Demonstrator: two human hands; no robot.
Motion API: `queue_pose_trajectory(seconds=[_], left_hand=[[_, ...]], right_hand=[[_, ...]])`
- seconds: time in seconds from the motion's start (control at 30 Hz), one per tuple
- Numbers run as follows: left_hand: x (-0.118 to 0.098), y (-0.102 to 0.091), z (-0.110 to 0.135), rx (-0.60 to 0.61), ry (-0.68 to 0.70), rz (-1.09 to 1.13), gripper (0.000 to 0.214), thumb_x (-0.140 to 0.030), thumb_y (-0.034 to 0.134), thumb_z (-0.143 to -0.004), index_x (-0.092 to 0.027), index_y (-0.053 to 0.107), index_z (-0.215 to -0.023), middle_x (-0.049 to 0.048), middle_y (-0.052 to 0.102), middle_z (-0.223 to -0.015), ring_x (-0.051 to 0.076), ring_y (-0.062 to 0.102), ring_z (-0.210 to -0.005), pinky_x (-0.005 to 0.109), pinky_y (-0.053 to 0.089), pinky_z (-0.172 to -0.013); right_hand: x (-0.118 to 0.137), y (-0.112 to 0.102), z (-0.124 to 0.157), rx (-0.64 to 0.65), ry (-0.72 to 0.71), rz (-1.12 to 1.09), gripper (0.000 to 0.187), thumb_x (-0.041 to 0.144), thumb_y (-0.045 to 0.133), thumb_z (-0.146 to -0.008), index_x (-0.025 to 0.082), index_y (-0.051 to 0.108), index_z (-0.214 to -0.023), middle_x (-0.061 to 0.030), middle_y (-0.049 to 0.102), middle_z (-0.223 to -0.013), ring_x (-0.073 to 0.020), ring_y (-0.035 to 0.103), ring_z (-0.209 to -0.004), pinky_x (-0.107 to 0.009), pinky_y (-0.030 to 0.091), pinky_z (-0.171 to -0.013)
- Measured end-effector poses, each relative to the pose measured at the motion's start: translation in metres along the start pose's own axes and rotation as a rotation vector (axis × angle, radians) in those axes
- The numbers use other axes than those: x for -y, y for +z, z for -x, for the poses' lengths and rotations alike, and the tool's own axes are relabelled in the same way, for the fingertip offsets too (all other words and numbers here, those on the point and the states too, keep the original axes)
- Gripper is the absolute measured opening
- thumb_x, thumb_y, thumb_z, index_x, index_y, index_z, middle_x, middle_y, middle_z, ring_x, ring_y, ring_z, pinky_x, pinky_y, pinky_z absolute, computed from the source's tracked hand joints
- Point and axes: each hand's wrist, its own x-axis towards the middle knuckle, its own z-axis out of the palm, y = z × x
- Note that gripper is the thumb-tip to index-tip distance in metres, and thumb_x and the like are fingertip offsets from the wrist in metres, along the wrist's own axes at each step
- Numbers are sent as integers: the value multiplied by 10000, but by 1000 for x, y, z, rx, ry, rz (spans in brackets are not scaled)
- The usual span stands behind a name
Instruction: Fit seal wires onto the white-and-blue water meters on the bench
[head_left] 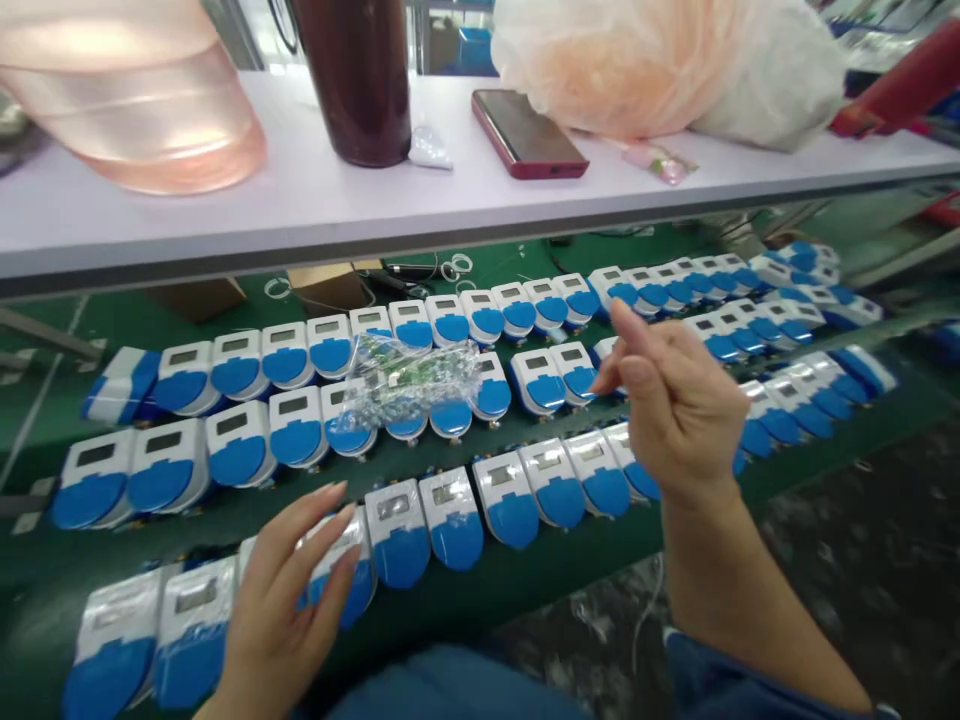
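Rows of white-and-blue meter units [450, 520] lie on a green work surface [525, 575]. My left hand [289, 590] rests on one unit in the nearest row, fingers wrapped over its top. My right hand [675, 405] is raised above the middle rows, thumb and forefinger pinched together; whatever they hold is too small to make out. A clear plastic bag of small green parts [412, 380] lies on the units of the middle row, left of my right hand.
A white shelf [300, 210] overhangs the far rows, carrying a dark red bottle [360, 80], a red phone [529, 135], a pink translucent container [127, 100] and a bulging plastic bag [660, 60]. Small cardboard boxes [326, 287] sit under the shelf. Dark floor lies right.
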Motion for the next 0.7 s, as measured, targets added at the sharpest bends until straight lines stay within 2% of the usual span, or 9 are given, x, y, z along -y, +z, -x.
queue_pose_trajectory(seconds=[0.07,0.13,0.17,0.2,0.27,0.37,0.43,0.53,0.7], left_hand=[[-30,6,-7,78,-15,131,543,-311,661,-754,-265,485,-1266,113,514,-1313,302,434,-1240,481,365,-999],[-50,14,-1,286,-112,359,655,-411,706,-696,-233,466,-1279,124,585,-1205,306,476,-1196,470,383,-976],[-55,17,8,424,-181,497,606,-445,684,-709,-219,498,-1239,109,642,-1074,288,540,-1113,444,415,-938],[-57,21,19,571,-271,638,503,-472,625,-754,-201,542,-1171,80,671,-895,258,606,-982,407,455,-871],[-54,25,48,770,-487,876,395,-510,474,-840,-168,594,-998,-7,558,-560,175,610,-620,308,484,-648],[-38,26,94,760,-766,1055,442,-577,423,-832,-158,562,-858,-94,324,-449,71,308,-356,204,281,-401],[-25,25,119,726,-833,1090,450,-596,442,-811,-159,544,-834,-103,285,-465,59,204,-377,196,191,-389],[-10,25,141,791,-818,1051,435,-570,419,-828,-155,543,-800,-95,276,-460,71,201,-412,206,183,-414],[-10,29,155,924,-614,774,364,-416,369,-870,-158,591,-738,-39,409,-493,107,361,-460,231,291,-472]], right_hand=[[49,21,35,34,122,-181,353,260,606,-844,286,582,-1195,31,643,-695,-108,598,-602,-256,526,-576],[81,46,74,79,348,-363,446,292,673,-779,261,548,-1206,46,634,-635,-112,580,-509,-251,526,-505],[91,58,95,88,483,-444,494,311,705,-743,245,526,-1198,54,628,-605,-115,575,-474,-245,519,-476],[98,70,116,77,616,-506,518,328,733,-709,233,509,-1166,65,620,-576,-114,567,-438,-233,507,-445],[102,85,158,6,851,-540,488,349,772,-655,214,497,-1034,72,617,-543,-114,556,-396,-212,481,-409],[100,91,220,-67,1010,-441,369,379,780,-632,185,509,-789,22,649,-591,-131,607,-460,-211,500,-452],[101,86,254,29,986,-355,277,375,745,-680,166,575,-742,-22,677,-671,-156,655,-574,-243,546,-554],[110,77,291,282,769,-183,195,315,658,-779,184,690,-920,-63,702,-856,-185,678,-759,-284,567,-698],[120,79,313,475,339,96,276,240,503,-879,261,667,-1100,-59,691,-917,-192,661,-840,-308,559,-769]])
